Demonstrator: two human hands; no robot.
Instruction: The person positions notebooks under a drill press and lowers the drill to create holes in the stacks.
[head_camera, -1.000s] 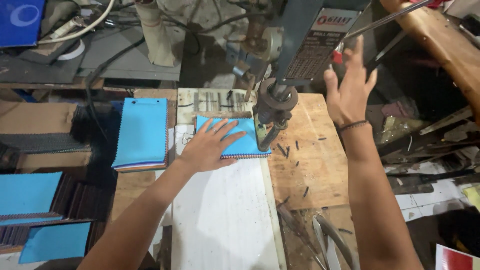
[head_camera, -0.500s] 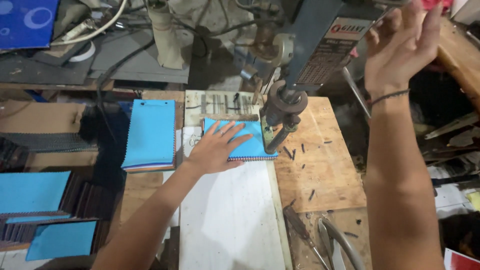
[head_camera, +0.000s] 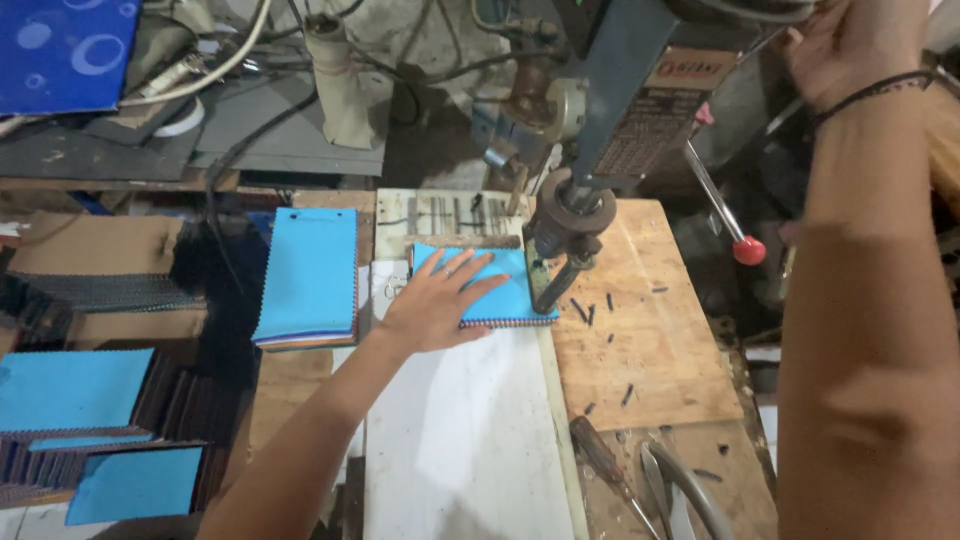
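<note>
My left hand (head_camera: 435, 300) lies flat with its fingers spread on a blue fabric swatch booklet (head_camera: 510, 290) with a spiral edge. It presses the booklet onto a white board (head_camera: 465, 440) under the drill press spindle (head_camera: 560, 250). The spindle tip stands at the booklet's right edge. My right hand (head_camera: 840, 50) is raised at the top right, fingers curled around a feed lever of the drill press (head_camera: 640, 90); the frame edge cuts off part of the grip. Another lever, with a red knob (head_camera: 748, 250), hangs below it.
A second stack of blue swatches (head_camera: 308, 275) lies left of the board, and more blue sheets (head_camera: 70, 395) sit on dark stacks at the lower left. Small dark scraps dot the wooden table (head_camera: 660, 350). A screwdriver (head_camera: 605, 465) and pliers (head_camera: 680, 490) rest at the bottom.
My right hand has risen from beside the spindle to the lever at the top right and closed its fingers. My left hand stays flat on the booklet.
</note>
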